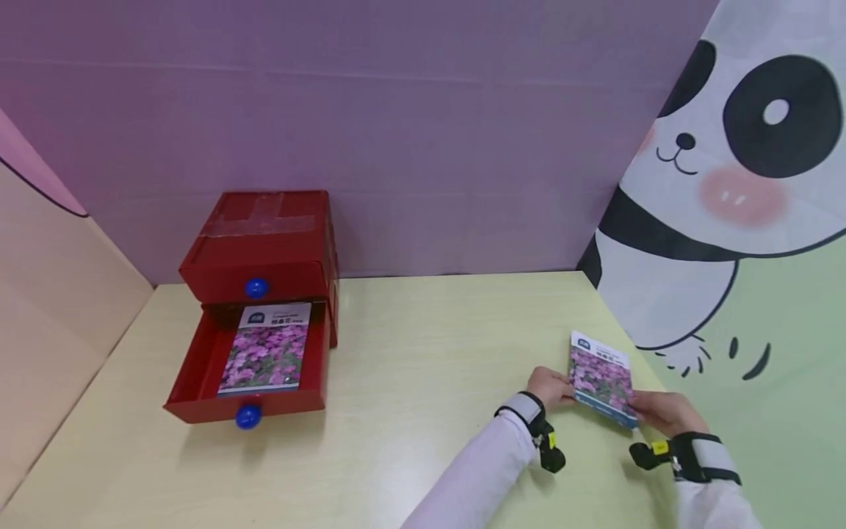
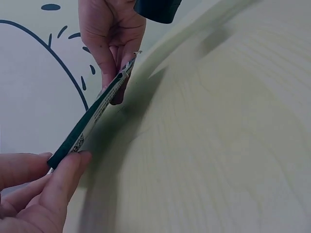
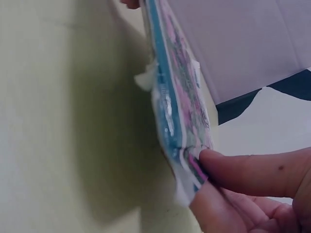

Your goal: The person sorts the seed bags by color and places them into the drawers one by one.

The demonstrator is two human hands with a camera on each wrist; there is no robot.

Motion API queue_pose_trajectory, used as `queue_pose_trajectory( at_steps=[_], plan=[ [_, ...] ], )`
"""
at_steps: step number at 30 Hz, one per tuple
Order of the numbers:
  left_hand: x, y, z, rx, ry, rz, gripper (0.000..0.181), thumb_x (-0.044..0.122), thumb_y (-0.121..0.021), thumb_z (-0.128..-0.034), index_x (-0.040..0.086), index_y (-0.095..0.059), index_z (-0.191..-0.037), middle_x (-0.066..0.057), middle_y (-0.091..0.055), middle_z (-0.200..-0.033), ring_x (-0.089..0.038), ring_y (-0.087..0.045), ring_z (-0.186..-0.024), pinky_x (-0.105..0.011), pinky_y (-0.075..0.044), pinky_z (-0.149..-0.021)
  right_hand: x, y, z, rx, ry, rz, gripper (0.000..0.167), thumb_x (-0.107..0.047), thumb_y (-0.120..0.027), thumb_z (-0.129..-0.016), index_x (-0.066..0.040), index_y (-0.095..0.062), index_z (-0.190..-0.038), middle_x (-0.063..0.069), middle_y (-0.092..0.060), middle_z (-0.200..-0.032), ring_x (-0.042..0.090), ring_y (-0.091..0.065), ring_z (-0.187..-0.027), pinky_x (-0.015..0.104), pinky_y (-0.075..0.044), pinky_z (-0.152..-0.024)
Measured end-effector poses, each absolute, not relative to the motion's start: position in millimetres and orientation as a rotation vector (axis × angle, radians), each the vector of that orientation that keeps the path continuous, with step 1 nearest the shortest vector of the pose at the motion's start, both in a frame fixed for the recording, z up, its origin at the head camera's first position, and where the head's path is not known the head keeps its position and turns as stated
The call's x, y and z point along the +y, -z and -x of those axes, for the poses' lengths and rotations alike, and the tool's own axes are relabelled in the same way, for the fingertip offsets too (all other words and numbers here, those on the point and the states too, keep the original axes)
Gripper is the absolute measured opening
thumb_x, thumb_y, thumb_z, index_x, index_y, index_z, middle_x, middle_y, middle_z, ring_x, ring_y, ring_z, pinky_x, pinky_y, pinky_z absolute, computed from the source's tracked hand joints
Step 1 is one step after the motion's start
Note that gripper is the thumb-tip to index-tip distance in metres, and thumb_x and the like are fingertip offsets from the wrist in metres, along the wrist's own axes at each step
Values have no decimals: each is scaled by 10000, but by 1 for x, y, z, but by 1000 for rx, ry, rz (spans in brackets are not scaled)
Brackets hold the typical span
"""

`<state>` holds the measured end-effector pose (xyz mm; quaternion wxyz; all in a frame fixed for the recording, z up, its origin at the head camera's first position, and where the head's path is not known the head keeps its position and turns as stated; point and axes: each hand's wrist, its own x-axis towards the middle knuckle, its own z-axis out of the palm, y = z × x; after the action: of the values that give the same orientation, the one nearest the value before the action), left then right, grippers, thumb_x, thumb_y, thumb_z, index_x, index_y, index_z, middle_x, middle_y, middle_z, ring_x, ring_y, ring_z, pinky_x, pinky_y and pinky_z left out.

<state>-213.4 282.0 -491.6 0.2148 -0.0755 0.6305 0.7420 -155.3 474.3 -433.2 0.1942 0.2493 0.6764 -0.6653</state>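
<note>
Above the table's right side, a thin flower seed packet point(image 1: 601, 378) with a pink-flower picture and a white top is held between both hands. My left hand point(image 1: 548, 386) pinches its left edge between thumb and fingers. The right hand point(image 1: 667, 413) pinches the lower right edge, thumb on the printed face in the right wrist view. Seen edge-on in the left wrist view, the packet point(image 2: 90, 121) is tilted and casts a shadow on the table. A matching seed packet point(image 1: 267, 353) lies in the pulled-out lower drawer point(image 1: 311, 404) at the left.
The red drawer box point(image 1: 264, 250) stands against the purple backdrop point(image 1: 423, 147), its upper drawer closed. Blue round knobs point(image 1: 248, 417) mark the drawer fronts. A panda-printed wall point(image 1: 747, 220) borders the pale wooden table point(image 1: 410, 411) on the right.
</note>
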Motion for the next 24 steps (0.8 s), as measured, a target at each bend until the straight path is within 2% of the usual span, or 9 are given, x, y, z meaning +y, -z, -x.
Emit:
queue_pose_trajectory(
  at_steps=[1, 5, 6, 14, 16, 18, 21, 24],
  plan=[
    [273, 477, 209, 1738, -2044, 219, 220, -172, -659, -660, -46, -711, -833, -167, -689, -772, -279, -684, -693, -337, -572, -612, 474, 433, 157, 1895, 1869, -696, 219, 0, -563, -874, -92, -680, -713, 23, -651, -716, 119, -622, -671, 225, -538, -648],
    [264, 465, 206, 1690, -2081, 230, 227, -196, -642, -670, -74, -696, -853, -175, -683, -779, -302, -683, -714, -340, -573, -631, 473, 432, 162, 1883, 1890, -703, 206, 2, -582, -863, -101, -683, -717, 29, -663, -725, 131, -647, -691, 244, -552, -684],
    [259, 453, 204, 1694, -2045, 280, 248, -218, -621, -681, -112, -675, -899, -203, -680, -821, -339, -677, -771, -371, -570, -677, 473, 431, 162, 1881, 1897, -705, 207, 7, -585, -860, -105, -686, -718, 30, -664, -727, 134, -649, -694, 249, -553, -689],
    [244, 431, 202, 1699, -2082, 255, 267, -215, -577, -708, -149, -643, -958, -250, -673, -891, -387, -657, -842, -400, -548, -768, 466, 421, 168, 1941, 1888, -656, 170, -25, -598, -861, -136, -677, -758, 1, -663, -751, 123, -652, -717, 253, -552, -712],
    [241, 428, 205, 1659, -2111, 251, 268, -221, -569, -710, -160, -634, -962, -258, -669, -907, -387, -655, -855, -399, -542, -784, 463, 417, 170, 1945, 1890, -640, 131, -38, -601, -863, -117, -678, -793, 1, -663, -763, 126, -654, -730, 258, -551, -727],
    [239, 426, 207, 1624, -2131, 245, 273, -226, -564, -712, -163, -629, -970, -258, -667, -917, -375, -658, -861, -395, -539, -794, 461, 413, 172, 1976, 1865, -640, 75, -53, -596, -870, -55, -663, -905, -6, -658, -765, 118, -651, -732, 254, -550, -730],
    [236, 424, 210, 1579, -2156, 230, 283, -230, -564, -711, -162, -627, -977, -257, -666, -930, -366, -658, -871, -405, -535, -804, 458, 405, 173, 2009, 1837, -641, 323, -74, -600, -873, 73, -535, -1154, -14, -653, -767, 109, -649, -733, 249, -549, -730],
    [232, 422, 214, 1524, -2190, 206, 280, -225, -567, -714, -163, -627, -980, -261, -664, -942, -372, -652, -884, -400, -542, -790, 454, 398, 174, 2027, 1829, -625, 520, -88, -603, -875, 127, -370, -1287, -20, -655, -772, 104, -651, -737, 244, -549, -731]
  ],
)
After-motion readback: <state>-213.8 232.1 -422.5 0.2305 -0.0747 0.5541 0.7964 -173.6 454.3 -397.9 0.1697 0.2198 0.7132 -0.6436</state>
